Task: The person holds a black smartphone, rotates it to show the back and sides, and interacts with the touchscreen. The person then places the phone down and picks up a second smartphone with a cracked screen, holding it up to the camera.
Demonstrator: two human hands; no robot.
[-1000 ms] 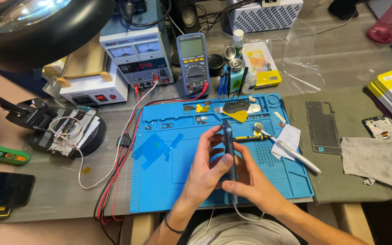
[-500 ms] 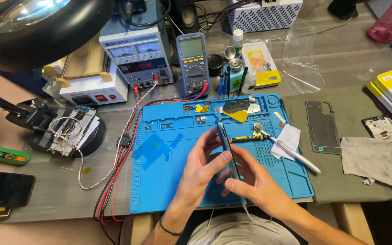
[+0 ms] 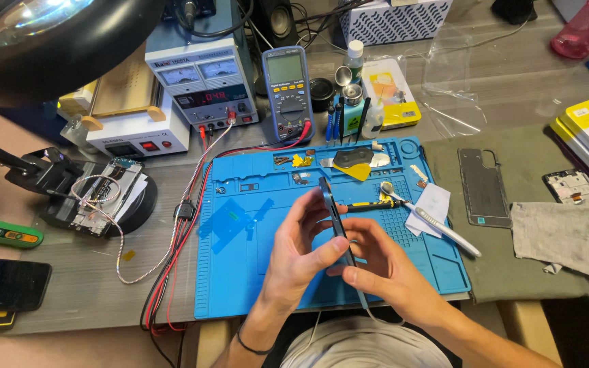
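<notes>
Both hands hold a dark phone (image 3: 335, 221) edge-on above the blue repair mat (image 3: 240, 272). The left hand (image 3: 301, 255) is curled around the phone's left side, thumb pressing its lower edge; the right hand (image 3: 383, 269) grips it from the right, fingers closed on it. Beyond the mat stands a multimeter (image 3: 288, 92); right of the mat lies a grey cloth (image 3: 560, 238) on the worktop (image 3: 76, 286)

You have a blue mat (image 3: 240, 272) on the tabletop (image 3: 90, 286), a multimeter (image 3: 288, 92) and power supply (image 3: 202, 78) behind it, a grey cloth (image 3: 560, 238) and back cover (image 3: 483, 187) to its right.
</notes>
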